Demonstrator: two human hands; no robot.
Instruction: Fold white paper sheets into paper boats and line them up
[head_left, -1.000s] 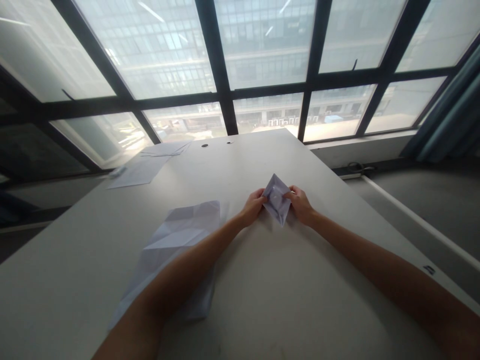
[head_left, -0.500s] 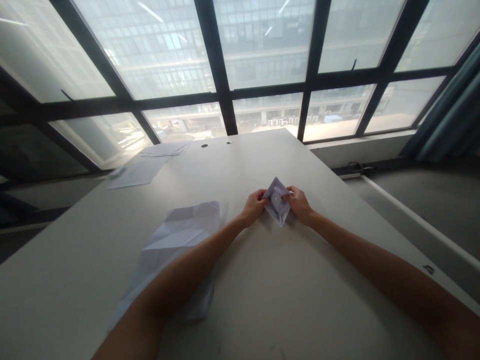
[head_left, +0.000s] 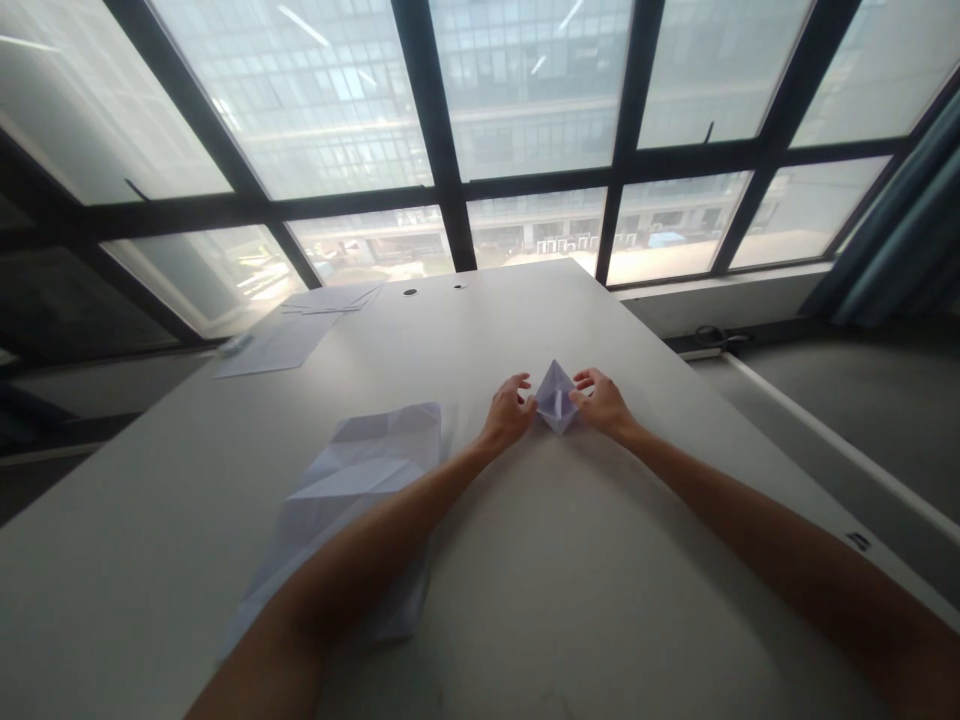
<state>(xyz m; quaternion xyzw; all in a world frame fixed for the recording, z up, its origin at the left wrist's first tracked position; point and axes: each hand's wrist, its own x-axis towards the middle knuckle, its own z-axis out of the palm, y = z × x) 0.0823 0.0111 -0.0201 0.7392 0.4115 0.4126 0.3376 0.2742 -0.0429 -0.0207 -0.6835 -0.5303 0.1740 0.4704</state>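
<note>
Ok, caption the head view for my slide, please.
Two hands at a small folded paper on a white table, before tall windows.

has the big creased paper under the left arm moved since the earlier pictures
No, the creased paper shows no visible shift: it lies in the same spot relative to the dark round hole in the table.

Two bare hands are staying around a small folded paper on a white table.

The left hand point(head_left: 511, 408) is curving its fingers close at one side of the folded paper point(head_left: 556, 398), and the right hand point(head_left: 600, 402) is bringing thumb and fingers to the other side. Creased sheets point(head_left: 352, 500) are lying on the table point(head_left: 510, 580), partly under the left forearm point(head_left: 390, 530). Flat papers point(head_left: 277, 345) are resting farther off, near the windows point(head_left: 525, 80).
</note>
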